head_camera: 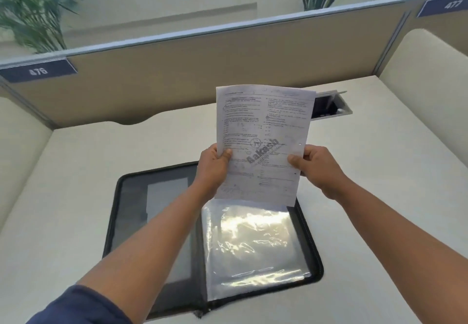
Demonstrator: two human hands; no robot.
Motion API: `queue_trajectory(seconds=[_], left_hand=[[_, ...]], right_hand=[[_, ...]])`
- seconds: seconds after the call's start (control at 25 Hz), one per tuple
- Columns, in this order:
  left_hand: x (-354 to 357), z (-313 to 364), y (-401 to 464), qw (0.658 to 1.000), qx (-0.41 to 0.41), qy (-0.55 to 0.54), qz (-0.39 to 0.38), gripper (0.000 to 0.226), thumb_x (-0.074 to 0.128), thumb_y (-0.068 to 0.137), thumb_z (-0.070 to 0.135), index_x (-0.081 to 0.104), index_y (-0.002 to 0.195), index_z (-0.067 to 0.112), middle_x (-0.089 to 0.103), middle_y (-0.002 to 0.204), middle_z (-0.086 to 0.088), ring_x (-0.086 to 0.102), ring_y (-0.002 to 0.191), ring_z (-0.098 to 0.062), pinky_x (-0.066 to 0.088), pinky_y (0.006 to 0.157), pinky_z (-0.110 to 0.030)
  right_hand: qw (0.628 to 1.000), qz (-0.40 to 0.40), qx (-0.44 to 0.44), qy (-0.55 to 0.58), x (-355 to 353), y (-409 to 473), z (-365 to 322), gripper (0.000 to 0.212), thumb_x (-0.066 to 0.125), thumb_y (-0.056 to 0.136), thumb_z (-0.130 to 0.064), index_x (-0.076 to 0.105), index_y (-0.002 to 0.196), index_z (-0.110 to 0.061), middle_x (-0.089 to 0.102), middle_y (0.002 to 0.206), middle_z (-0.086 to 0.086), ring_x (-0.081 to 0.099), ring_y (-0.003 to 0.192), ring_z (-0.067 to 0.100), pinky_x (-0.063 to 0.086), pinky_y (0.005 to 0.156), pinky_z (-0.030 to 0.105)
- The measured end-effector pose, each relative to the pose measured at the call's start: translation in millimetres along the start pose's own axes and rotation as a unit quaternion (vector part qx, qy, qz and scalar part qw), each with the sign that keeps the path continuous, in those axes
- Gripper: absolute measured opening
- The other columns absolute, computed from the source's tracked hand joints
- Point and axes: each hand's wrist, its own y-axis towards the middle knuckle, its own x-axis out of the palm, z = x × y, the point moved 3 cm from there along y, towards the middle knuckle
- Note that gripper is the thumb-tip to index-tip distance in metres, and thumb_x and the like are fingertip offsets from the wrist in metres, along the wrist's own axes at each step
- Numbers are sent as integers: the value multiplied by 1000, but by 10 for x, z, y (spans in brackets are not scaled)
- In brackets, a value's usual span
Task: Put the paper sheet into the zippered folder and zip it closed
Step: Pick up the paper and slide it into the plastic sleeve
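Observation:
A printed paper sheet (263, 131) is held upright in the air above the desk. My left hand (212, 169) pinches its left edge, thumb on the front. My right hand (316, 169) pinches its right edge the same way. Below the sheet a black zippered folder (119, 197) lies open flat on the desk. Its right half holds shiny clear plastic sleeves (253, 247). Its left half shows a grey inner pocket (164, 197). The sheet's lower edge hangs just above the top of the sleeves.
The white desk (63, 209) is boxed in by a tan partition (202, 70) at the back and cream side panels. An open cable hatch (331, 106) sits in the desk behind the sheet. Plants stand beyond the partition.

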Motion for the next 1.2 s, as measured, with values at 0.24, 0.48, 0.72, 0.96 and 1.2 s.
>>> queue_trajectory(seconds=[0.24, 0.48, 0.72, 0.96, 1.2], left_hand=[[-566, -228, 239, 998, -58, -3, 17, 17, 55, 103, 24, 69, 112, 22, 79, 97, 7, 76, 85, -16, 62, 68, -33], [-639, -633, 515, 992, -99, -74, 39, 17, 62, 99, 26, 66, 111, 14, 77, 102, -2, 73, 85, -14, 56, 67, -22], [-510, -981, 617, 977, 7, 208, 53, 21, 53, 100, 22, 71, 110, 22, 73, 107, 6, 66, 96, -11, 48, 80, -20], [-300, -1032, 610, 855, 158, 494, 8, 20, 62, 94, 35, 73, 106, 24, 62, 105, 0, 53, 93, -28, 45, 79, -40], [-309, -956, 592, 866, 191, 462, 29, 5, 68, 87, 15, 72, 86, 18, 68, 90, 6, 56, 90, -26, 37, 77, -38]], right_hand=[[995, -63, 68, -41, 522, 472, -38, 16, 61, 100, -7, 74, 110, -4, 79, 107, 8, 77, 93, 25, 64, 81, 40], [995, -20, 88, -48, 344, 921, 95, 15, 64, 98, -6, 74, 107, -8, 79, 107, 7, 75, 96, 29, 63, 82, 43], [991, 70, 70, 94, -91, 1303, 97, 15, 62, 98, -4, 73, 105, -13, 81, 102, -3, 77, 94, 19, 62, 69, 27], [985, 88, 54, 141, 62, 1612, 77, 17, 61, 98, -4, 72, 104, -15, 79, 109, -1, 76, 97, 18, 62, 73, 29], [987, 78, 53, 132, 406, 1770, 91, 15, 62, 98, -5, 71, 104, -16, 78, 110, -1, 75, 99, 19, 62, 76, 32]])
